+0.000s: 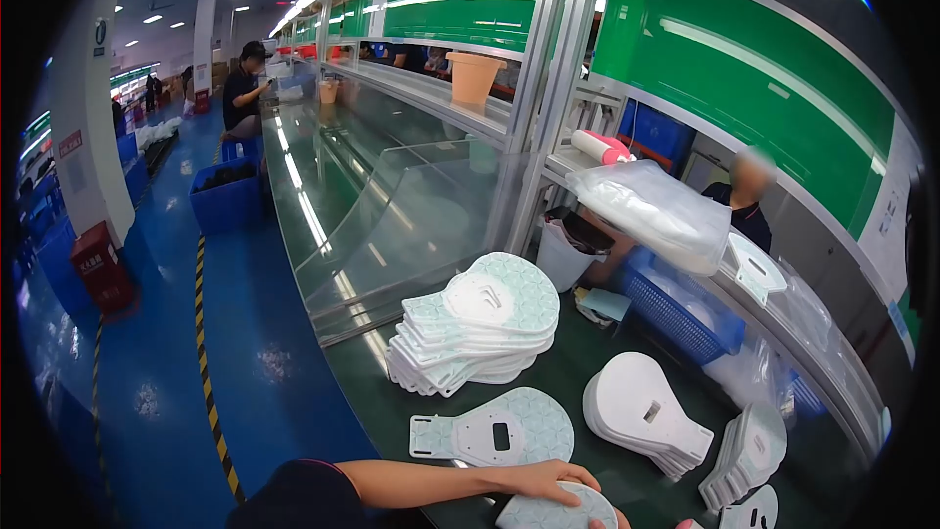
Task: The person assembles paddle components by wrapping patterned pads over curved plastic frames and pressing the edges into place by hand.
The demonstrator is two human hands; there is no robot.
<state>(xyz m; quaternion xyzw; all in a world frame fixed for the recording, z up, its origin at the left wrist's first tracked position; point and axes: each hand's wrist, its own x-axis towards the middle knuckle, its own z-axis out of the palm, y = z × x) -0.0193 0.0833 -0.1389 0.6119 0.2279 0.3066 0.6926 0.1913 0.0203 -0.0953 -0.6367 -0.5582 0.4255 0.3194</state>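
Note:
At the bottom edge, my left hand [556, 482] curls its fingers over the top of a pale, rounded panel [560, 511]. Only a bit of my right hand [623, 520] shows at the same panel's right edge, its fingers closed on it; the rest is cut off by the frame. Just above lies a single paddle-shaped panel [534, 421] with a rectangular slot. Behind it rises a tall stack of patterned panels [475, 333]. To the right are a stack of plain white panels [636, 397] and a smaller stack [749, 451].
A clear plastic bag [651, 206] and a white panel [754, 267] rest on the shelf. Beneath are a blue basket [681, 304] and a lined bin [568, 250]. A co-worker [749, 196] is behind the shelf; another person [240, 93] sits farther down the line. Clear sheets stand at the left.

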